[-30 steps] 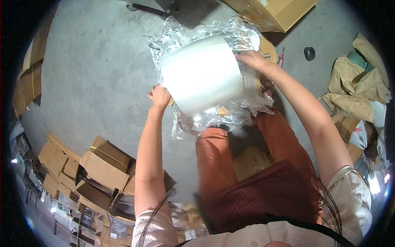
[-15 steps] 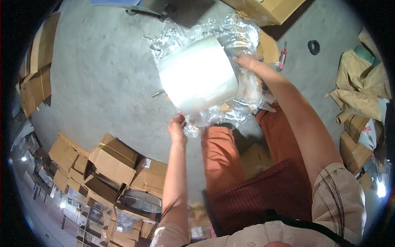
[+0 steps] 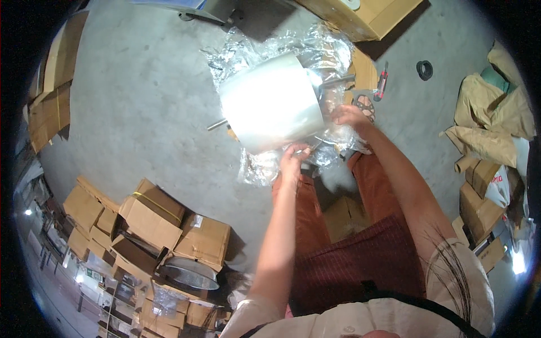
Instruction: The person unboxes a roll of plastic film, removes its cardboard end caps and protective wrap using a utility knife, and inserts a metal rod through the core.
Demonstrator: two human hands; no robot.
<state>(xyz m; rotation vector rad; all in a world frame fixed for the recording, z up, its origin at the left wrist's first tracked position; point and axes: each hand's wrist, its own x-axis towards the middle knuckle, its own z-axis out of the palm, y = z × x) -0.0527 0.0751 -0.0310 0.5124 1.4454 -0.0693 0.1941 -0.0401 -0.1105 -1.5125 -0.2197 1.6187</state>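
A large roll of shiny clear film lies tilted on its side, with a metal rod sticking out past both ends. Crumpled clear plastic wrap spreads around and under it. At the roll's near edge, my left hand has its fingers closed on the loose wrap. My right hand is beside the roll's right end, below the rod, its curled fingers pinching the wrap there; part of the fingertips is hard to make out.
A red utility knife and a black tape ring lie on the floor at right. Cardboard boxes are piled at lower left, and an open carton stands at the far side. Brown paper sacks fill the right edge.
My left hand has moved right along the roll's near edge. My right hand has come down and nearer from the roll's end, uncovering the rod there and a sandalled foot.
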